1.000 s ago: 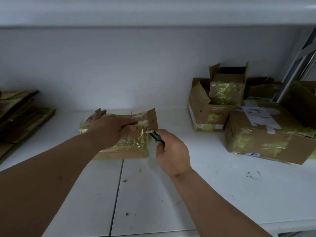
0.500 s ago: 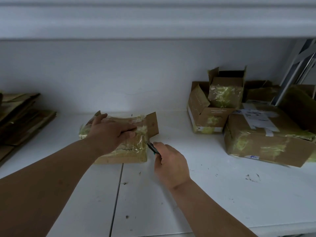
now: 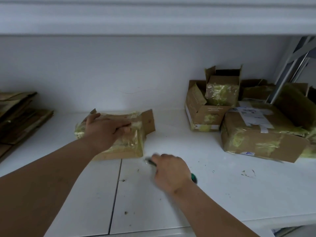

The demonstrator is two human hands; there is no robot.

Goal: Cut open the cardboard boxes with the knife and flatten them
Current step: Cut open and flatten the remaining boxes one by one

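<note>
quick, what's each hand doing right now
Left hand: open, fingers pressing flat on the taped cardboard box.
Right hand: closed around the green-handled knife, blade clear of the box.

A white shelf surface [image 3: 171, 199], scuffed with dark marks, with a thin seam running front to back left of its middle. Behind it stands a plain white wall [image 3: 119, 71]. A metal frame [image 3: 290, 69] leans at the far right corner.
</note>
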